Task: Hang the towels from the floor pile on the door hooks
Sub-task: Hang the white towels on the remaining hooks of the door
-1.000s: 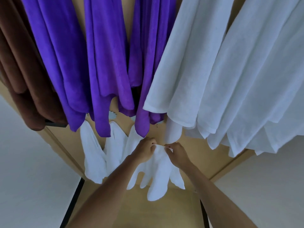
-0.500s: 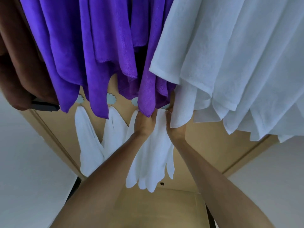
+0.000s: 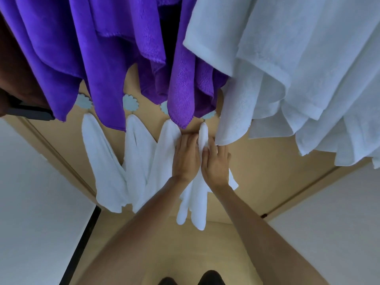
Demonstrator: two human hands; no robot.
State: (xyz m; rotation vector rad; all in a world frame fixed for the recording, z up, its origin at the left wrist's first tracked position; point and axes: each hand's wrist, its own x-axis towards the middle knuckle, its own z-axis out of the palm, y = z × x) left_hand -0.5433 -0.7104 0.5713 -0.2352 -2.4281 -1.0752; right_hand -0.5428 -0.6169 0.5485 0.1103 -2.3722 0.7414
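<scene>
A small white towel point(image 3: 202, 133) hangs from the rightmost flower-shaped hook point(image 3: 208, 115) on the tan door point(image 3: 267, 167). My left hand point(image 3: 186, 156) lies flat on its left side and my right hand point(image 3: 216, 163) on its right side, fingers extended and pressing the cloth. The towel's lower ends point(image 3: 192, 210) dangle below my wrists. Three more white towels hang from hooks to the left: one point(image 3: 102, 167), a second point(image 3: 136, 155) and a third point(image 3: 164, 153).
Large purple towels point(image 3: 115, 48), a large white towel point(image 3: 298, 68) and a brown towel point(image 3: 18, 64) hang from a higher row and cover the upper view. White walls flank the door. My feet point(image 3: 189, 280) show at the bottom.
The white towel went up onto the rightmost hook. My hands changed from pinching its top edge to lying flat on either side of it. The camera moved closer to the door.
</scene>
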